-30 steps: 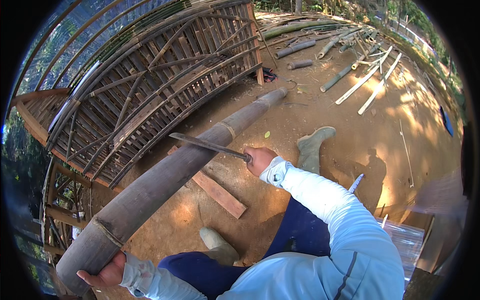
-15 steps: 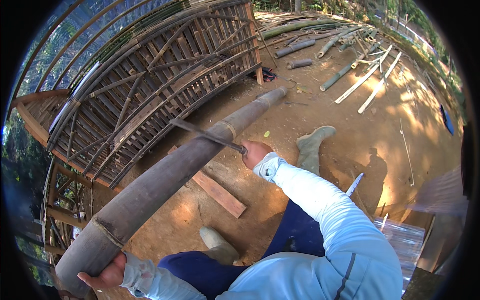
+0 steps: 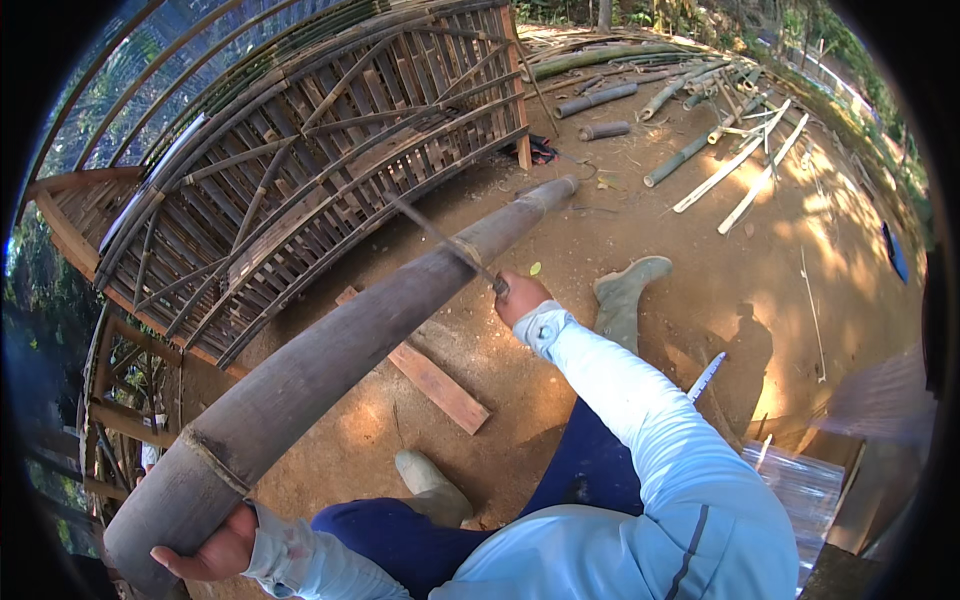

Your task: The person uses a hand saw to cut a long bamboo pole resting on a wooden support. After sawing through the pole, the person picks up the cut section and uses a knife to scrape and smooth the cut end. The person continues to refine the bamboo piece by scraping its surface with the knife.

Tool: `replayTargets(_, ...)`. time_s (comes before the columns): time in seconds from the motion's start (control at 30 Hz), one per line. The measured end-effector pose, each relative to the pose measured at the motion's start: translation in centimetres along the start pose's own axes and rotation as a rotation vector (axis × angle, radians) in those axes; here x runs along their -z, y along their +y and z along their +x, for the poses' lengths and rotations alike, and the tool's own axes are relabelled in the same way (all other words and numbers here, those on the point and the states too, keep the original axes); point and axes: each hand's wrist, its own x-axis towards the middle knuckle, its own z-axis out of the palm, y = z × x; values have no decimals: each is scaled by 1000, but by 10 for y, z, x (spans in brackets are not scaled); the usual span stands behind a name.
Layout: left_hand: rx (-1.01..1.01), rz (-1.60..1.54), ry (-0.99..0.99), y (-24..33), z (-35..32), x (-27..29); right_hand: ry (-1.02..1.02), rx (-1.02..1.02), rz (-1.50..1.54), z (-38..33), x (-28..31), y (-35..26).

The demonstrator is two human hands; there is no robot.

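A long thick grey-brown bamboo pole (image 3: pixel 340 345) runs from the lower left up to the middle, its far end resting on the dirt. My left hand (image 3: pixel 215 548) grips the near, thick end from below. My right hand (image 3: pixel 518 296) is closed on the handle of a long dark blade (image 3: pixel 440 237), which lies across the pole's upper part, its tip pointing up and left and blurred by motion. Pale blue sleeves cover both forearms.
A wooden plank (image 3: pixel 430 375) lies on the dirt under the pole. A slatted bamboo frame structure (image 3: pixel 300 160) fills the upper left. Several cut bamboo poles (image 3: pixel 700 150) lie at the top right. My green boots (image 3: pixel 625 295) stand on the ground, with clear corrugated sheets (image 3: pixel 790 490) at the right.
My right hand has moved slightly up and right along the pole, and the blade has swung from nearly level to angled up-left over the pole. My left hand stays at the near end.
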Motion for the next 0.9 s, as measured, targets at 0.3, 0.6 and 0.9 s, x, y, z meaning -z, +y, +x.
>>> replayTargets(0.3,-37,39,13,-4,-5,-8,-50,-145,-77,15,18,9)
replayTargets(0.6,-13,-50,-205,2,-1,6,-41,16,-120,17,30,21)
replayTargets(0.9,-74,-90,-234,6,-1,11,0,91,-57,-1,17,3)
